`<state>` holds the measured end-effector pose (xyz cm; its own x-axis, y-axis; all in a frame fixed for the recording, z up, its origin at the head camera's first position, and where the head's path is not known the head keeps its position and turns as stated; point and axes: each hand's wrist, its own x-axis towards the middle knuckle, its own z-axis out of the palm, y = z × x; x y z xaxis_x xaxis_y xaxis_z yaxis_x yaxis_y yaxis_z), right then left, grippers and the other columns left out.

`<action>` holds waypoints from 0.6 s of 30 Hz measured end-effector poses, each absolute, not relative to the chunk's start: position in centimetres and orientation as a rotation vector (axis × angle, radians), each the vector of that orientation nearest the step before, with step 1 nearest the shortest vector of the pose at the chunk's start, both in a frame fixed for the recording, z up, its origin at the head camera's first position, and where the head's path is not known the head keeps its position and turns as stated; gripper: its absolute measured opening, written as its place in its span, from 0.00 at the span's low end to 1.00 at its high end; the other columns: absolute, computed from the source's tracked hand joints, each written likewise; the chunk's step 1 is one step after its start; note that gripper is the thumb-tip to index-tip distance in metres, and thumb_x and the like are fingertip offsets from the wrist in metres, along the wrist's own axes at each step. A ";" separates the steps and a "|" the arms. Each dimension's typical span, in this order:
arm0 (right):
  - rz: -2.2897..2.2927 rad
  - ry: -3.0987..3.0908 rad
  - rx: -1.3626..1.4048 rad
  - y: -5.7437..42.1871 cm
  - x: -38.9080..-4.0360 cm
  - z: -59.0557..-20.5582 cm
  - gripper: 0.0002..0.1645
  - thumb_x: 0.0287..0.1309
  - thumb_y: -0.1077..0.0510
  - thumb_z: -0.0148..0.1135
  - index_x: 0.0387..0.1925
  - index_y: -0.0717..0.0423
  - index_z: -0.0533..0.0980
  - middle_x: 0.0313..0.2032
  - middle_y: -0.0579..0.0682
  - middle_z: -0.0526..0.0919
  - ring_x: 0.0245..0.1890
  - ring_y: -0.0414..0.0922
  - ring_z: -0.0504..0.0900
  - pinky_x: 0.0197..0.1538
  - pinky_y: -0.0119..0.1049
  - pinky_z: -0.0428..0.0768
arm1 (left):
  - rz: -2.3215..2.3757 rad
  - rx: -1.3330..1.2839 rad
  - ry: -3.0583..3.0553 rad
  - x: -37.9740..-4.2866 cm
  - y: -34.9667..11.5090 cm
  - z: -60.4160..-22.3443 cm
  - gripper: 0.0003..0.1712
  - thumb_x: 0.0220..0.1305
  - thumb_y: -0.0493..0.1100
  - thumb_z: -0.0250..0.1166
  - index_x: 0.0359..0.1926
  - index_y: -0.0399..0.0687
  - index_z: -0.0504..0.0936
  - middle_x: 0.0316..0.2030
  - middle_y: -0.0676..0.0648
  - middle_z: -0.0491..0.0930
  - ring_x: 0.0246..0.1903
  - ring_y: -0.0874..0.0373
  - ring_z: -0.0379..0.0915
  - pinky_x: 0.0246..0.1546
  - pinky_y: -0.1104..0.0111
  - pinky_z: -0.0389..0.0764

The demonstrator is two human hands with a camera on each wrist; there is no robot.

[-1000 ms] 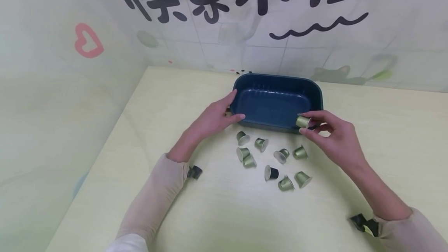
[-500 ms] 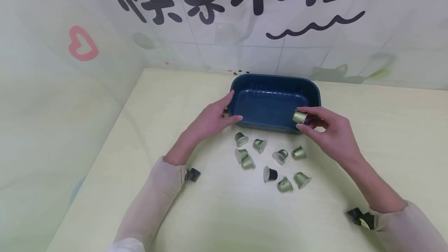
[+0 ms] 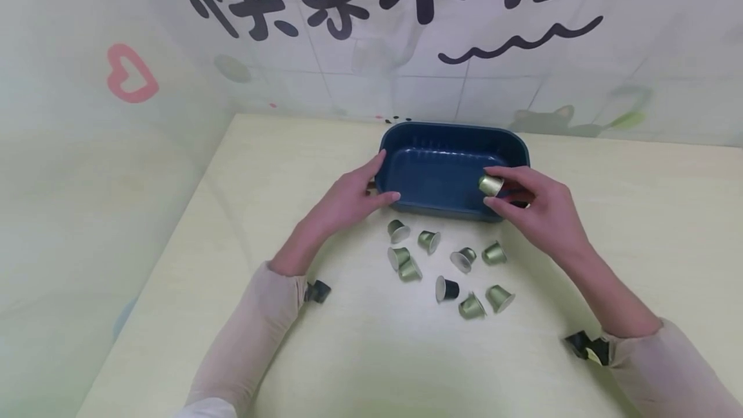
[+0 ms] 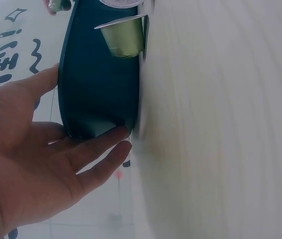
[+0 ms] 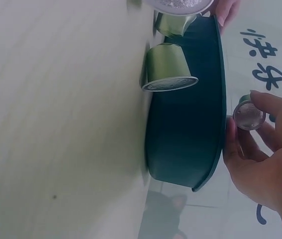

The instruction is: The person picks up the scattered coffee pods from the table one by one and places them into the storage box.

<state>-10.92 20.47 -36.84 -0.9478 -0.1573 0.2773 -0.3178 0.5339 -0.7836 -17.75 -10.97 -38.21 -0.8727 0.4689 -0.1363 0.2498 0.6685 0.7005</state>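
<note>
My right hand (image 3: 545,215) pinches a light green coffee capsule (image 3: 490,185) between thumb and fingertips, over the right front part of a dark blue rectangular basin (image 3: 435,179). In the right wrist view the silvery lid of that held capsule (image 5: 249,116) faces the camera, above the basin's rim. My left hand (image 3: 347,204) rests against the basin's left end, thumb at the front corner, fingers spread along the outside; they look nearly straight in the left wrist view. Before the basin lie several green capsules (image 3: 495,253) and one black capsule (image 3: 447,289), most tipped on their sides.
A pale wooden tabletop (image 3: 360,353) runs back to a white wall covering (image 3: 406,92) with large black writing. The basin stands close to that wall. A pale side wall (image 3: 87,179) borders the table on the left. Small black pieces (image 3: 587,347) hang at both sleeve cuffs.
My right hand has moved left and slightly farther back with the pinched capsule, farther over the basin. My left hand keeps its place at the basin. The head view has shifted a little.
</note>
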 end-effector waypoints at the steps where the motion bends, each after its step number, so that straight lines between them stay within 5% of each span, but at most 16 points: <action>1: 1.373 -2.602 0.409 20.5 -11.0 -36.9 0.27 0.56 0.67 0.72 0.58 0.57 0.80 0.43 0.51 0.82 0.34 0.33 0.80 0.40 0.18 0.78 | 1.015 0.575 2.580 -17.7 -11.0 -38.2 0.52 0.68 0.61 0.63 0.79 0.54 0.42 0.76 0.46 0.54 0.65 0.49 0.69 0.62 0.60 0.72; 18: 1.259 -2.684 0.318 20.2 -12.7 -37.3 0.26 0.55 0.64 0.73 0.56 0.56 0.80 0.42 0.51 0.83 0.35 0.32 0.80 0.38 0.17 0.76 | 1.022 0.570 2.580 -17.7 -11.0 -38.3 0.52 0.67 0.61 0.62 0.79 0.56 0.42 0.75 0.46 0.56 0.63 0.51 0.71 0.60 0.61 0.73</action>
